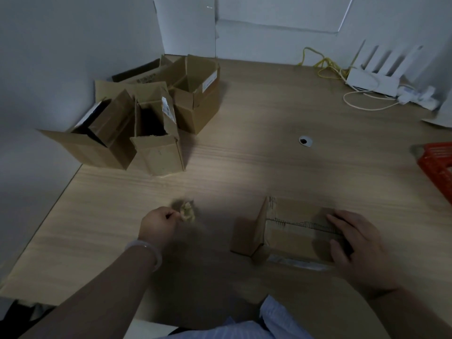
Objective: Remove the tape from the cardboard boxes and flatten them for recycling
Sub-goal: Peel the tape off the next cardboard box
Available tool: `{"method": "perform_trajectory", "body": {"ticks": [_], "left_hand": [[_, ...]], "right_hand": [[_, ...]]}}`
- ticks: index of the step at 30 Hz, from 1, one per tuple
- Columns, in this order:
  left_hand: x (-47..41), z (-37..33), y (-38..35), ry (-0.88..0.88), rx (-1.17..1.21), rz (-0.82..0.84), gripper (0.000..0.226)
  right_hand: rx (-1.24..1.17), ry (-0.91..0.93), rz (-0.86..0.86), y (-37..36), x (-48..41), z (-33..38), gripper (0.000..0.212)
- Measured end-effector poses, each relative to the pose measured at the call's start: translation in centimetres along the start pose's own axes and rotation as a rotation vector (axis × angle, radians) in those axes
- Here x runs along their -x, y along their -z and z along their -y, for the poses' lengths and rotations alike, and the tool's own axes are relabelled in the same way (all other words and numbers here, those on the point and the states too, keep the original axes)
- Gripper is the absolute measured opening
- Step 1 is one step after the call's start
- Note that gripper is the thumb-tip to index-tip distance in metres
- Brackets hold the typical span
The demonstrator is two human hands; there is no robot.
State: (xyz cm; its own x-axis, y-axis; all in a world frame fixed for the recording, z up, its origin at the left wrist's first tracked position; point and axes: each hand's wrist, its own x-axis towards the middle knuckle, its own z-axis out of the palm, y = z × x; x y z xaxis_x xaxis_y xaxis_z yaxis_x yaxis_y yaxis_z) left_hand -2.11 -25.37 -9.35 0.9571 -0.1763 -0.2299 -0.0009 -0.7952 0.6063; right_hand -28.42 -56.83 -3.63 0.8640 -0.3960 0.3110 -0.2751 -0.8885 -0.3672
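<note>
A pale wood counter [244,167] spreads before you. At its far left corner stand several open brown cardboard boxes [151,118], flaps raised. Near you on the right lies a smaller box [291,238], its left flap upright, with a ragged torn seam across the top. Your right hand [359,245] rests on it, fingers spread fairly straight. Your left hand [159,223] pinches a crumpled tape wad [187,211] just above the counter.

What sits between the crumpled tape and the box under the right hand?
Nothing: head view shows only bare table between crumpled tape and box.
</note>
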Motion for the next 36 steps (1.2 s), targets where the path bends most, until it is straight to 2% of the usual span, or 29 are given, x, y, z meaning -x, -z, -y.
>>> {"method": "perform_trajectory", "body": {"ticks": [3,5,7,10,13,16,20,24,28,32,34,36], "left_hand": [[0.0,-0.1,-0.2,0.036,0.065,0.044,0.015],[0.2,-0.4,-0.3,0.063,0.164,0.015,0.02],[0.4,-0.5,-0.1,0.061,0.178,0.005,0.011],[0.0,-0.3,0.4,0.006,0.084,0.036,0.013],[-0.4,-0.3,0.8,-0.005,0.024,-0.018,0.005],[-0.7,-0.5,1.1,-0.014,-0.043,-0.055,0.016],[-0.8,-0.5,1.6,-0.096,-0.163,0.02,0.024],[-0.5,-0.8,1.2,-0.143,-0.101,0.084,0.028],[-0.5,-1.3,1.0,-0.061,-0.062,0.063,0.031],[-0.1,-2.6,1.0,0.002,0.044,-0.046,0.012],[0.3,-3.4,1.1,0.016,0.057,-0.081,0.019],[0.5,-4.1,1.3,0.033,0.051,-0.05,0.026]], "right_hand": [[0.003,-0.002,-0.007,-0.1,-0.1,0.1,0.053],[0.007,0.001,-0.004,0.0,-0.1,0.1,0.053],[0.012,0.006,-0.001,0.0,-0.2,0.1,0.053],[0.013,-0.004,0.001,-0.1,-0.2,0.1,0.054],[0.015,-0.007,0.003,-0.1,-0.2,0.0,0.054],[0.028,-0.015,0.016,-0.1,-0.2,-0.1,0.053],[0.027,-0.028,0.029,-0.1,-0.1,-0.1,0.053],[0.022,-0.028,0.029,0.2,-0.2,-0.1,0.054],[-0.017,-0.061,0.001,0.8,-0.1,0.0,0.054],[0.029,-0.138,-0.089,1.2,0.4,-0.2,0.059],[0.04,-0.197,-0.104,1.2,1.0,-0.5,0.062],[0.016,-0.251,-0.091,1.3,1.6,-0.9,0.065]]}}
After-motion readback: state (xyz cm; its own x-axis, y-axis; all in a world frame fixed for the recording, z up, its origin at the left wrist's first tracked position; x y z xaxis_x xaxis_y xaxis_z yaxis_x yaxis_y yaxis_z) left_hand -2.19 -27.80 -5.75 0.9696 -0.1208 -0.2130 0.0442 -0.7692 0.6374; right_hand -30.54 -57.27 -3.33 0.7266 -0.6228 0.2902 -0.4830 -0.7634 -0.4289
